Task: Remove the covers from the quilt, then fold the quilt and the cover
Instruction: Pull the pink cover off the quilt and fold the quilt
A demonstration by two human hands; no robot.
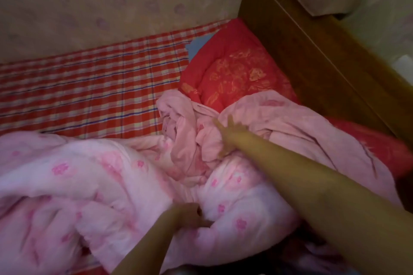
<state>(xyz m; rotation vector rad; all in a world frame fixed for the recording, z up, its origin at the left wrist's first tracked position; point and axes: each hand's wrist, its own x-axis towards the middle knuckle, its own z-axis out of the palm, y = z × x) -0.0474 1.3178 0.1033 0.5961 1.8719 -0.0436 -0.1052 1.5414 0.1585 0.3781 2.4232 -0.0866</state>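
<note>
The left hand (186, 214) grips a fold of the pink cover (107, 176), probably anchoring it; the right hand (228, 135) (blurred, grip unclear) touches its bunched part beside the half-bared red quilt (241, 69).

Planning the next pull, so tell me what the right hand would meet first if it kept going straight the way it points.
The bunched pink cover: the right hand, fingers spread, points up-left and sits right at its folds. Beyond lies the plaid sheet. Motion blur leaves contact unclear.
</note>
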